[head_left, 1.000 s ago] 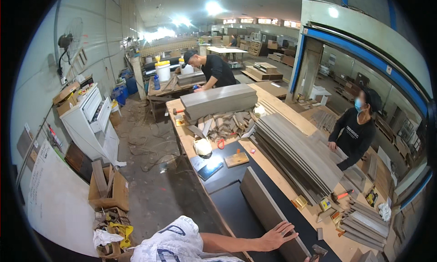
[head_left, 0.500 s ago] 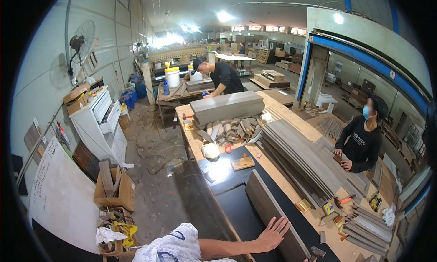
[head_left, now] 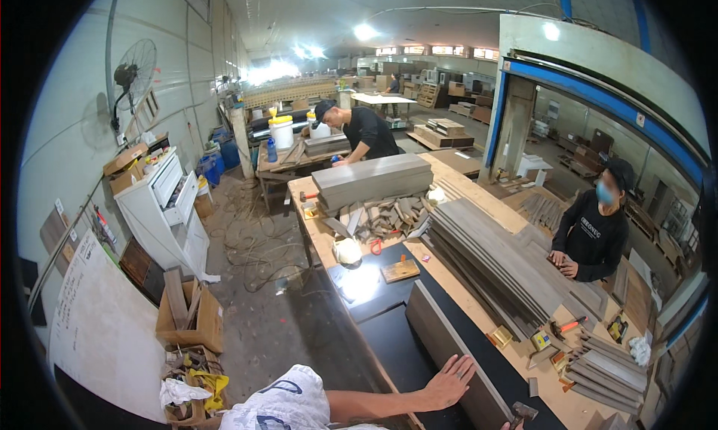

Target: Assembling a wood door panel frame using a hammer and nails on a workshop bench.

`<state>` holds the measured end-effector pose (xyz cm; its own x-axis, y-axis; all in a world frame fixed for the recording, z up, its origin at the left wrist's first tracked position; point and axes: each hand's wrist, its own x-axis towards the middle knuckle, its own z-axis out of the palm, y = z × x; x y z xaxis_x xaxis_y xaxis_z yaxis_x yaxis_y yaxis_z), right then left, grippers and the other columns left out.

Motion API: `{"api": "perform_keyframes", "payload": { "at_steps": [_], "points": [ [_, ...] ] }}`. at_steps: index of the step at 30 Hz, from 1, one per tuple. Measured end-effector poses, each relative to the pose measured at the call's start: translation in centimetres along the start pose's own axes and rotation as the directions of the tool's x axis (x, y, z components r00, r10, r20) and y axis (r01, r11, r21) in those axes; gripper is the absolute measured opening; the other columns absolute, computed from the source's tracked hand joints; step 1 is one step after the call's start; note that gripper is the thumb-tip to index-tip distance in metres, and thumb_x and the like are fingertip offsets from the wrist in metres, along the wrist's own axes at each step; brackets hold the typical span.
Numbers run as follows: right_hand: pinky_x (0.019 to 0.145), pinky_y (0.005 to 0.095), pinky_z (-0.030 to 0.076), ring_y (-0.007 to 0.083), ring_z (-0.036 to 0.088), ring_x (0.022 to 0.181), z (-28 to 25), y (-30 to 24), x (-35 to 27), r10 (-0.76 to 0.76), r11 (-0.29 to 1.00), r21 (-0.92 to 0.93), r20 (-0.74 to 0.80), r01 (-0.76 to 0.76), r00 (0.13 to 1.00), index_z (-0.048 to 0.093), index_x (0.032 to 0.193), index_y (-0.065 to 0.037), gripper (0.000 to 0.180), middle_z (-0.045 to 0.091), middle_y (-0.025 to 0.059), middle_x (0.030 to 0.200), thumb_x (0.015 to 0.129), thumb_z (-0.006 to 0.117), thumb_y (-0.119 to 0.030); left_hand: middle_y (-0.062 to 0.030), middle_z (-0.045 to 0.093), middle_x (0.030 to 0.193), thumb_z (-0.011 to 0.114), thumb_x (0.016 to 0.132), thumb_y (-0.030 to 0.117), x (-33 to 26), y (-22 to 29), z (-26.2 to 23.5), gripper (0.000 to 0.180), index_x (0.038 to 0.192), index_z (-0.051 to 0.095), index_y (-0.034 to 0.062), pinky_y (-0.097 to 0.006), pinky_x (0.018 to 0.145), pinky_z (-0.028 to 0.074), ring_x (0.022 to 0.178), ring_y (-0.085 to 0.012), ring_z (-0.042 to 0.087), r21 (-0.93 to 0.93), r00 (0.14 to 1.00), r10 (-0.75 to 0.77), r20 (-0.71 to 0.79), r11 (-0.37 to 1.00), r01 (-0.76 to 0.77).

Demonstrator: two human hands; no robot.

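Note:
A long grey wooden board (head_left: 441, 329) stands on its edge on the black panel (head_left: 385, 340) of the workbench. My left hand (head_left: 449, 383) rests against the top edge of this board, its fingers stretched out and spread. By the near end of the board, a hammer (head_left: 523, 413) rises from the bottom of the picture. Only a sliver of my right hand (head_left: 508, 426) shows there, at the hammer's handle; most of it is cut off.
A small wooden block (head_left: 400, 271) lies on the panel. Grey boards (head_left: 479, 258) are stacked along the right side, with offcuts (head_left: 381, 220) beyond. Thin strips (head_left: 606, 374) lie at the near right. One co-worker (head_left: 594, 232) stands across the bench, another (head_left: 359, 134) behind it.
The hammer head has risen slightly and shows more clearly beside the board. My left hand keeps its place on the board. The view has shifted a little.

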<state>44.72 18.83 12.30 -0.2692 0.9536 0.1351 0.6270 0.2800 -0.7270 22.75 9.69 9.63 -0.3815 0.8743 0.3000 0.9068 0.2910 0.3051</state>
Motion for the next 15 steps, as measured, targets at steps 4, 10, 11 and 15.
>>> {"api": "perform_keyframes", "payload": {
  "at_steps": [4, 10, 11, 15],
  "points": [
    [0.1, 0.043, 0.045, 0.0421, 0.055, 0.121, -0.1, -0.3, -0.1, 0.024, 1.0, 0.002, 0.019, -0.024, 1.0, 0.049, 0.138, 0.006, 0.054, 0.056, 0.0295, 0.131, 0.099, 0.057, -0.03, -0.0216, 0.035, 0.15, 0.052, 0.097, 0.025, 0.2, -0.5, -0.1, 0.059, 0.144, 0.035, -0.0057, -0.047, 0.12, 0.015, 0.144, -0.0341, 0.026, 0.056, 0.999, -0.009, 0.044, 0.998, 0.007],
    [0.1, 0.0431, 0.045, 0.0418, 0.056, 0.12, 0.3, 0.4, 0.1, 0.016, 1.0, 0.024, 0.013, -0.016, 1.0, 0.048, 0.14, 0.003, 0.054, 0.056, 0.0292, 0.131, 0.099, 0.057, -0.031, -0.0192, 0.035, 0.15, 0.05, 0.098, 0.027, 0.7, -1.7, -1.0, 0.058, 0.146, 0.035, -0.003, -0.047, 0.12, 0.016, 0.144, -0.0331, 0.027, 0.102, 0.992, 0.089, 0.086, 0.99, -0.098],
    [0.1, 0.0432, 0.045, 0.0417, 0.056, 0.12, 0.4, 0.7, 0.1, -0.029, 1.0, 0.009, -0.013, 0.029, 0.999, 0.048, 0.14, 0.003, 0.054, 0.057, 0.0292, 0.131, 0.099, 0.057, -0.031, -0.0192, 0.035, 0.15, 0.05, 0.098, 0.027, 0.9, -1.8, -1.2, 0.058, 0.146, 0.035, -0.003, -0.047, 0.12, 0.016, 0.144, -0.0331, 0.027, 0.101, 0.992, 0.094, 0.088, 0.99, -0.103],
    [0.101, 0.0435, 0.044, 0.0416, 0.055, 0.121, -0.2, -0.8, 0.0, -0.05, 0.998, 0.035, -0.009, 0.05, 0.999, 0.048, 0.14, 0.003, 0.054, 0.056, 0.0288, 0.132, 0.099, 0.056, -0.031, -0.0171, 0.037, 0.149, 0.052, 0.098, 0.026, 0.9, -2.7, -1.1, 0.056, 0.147, 0.036, 0.0034, -0.048, 0.12, 0.017, 0.143, -0.033, 0.029, 0.023, 0.985, 0.166, 0.051, 0.986, -0.168]
  ]
}}
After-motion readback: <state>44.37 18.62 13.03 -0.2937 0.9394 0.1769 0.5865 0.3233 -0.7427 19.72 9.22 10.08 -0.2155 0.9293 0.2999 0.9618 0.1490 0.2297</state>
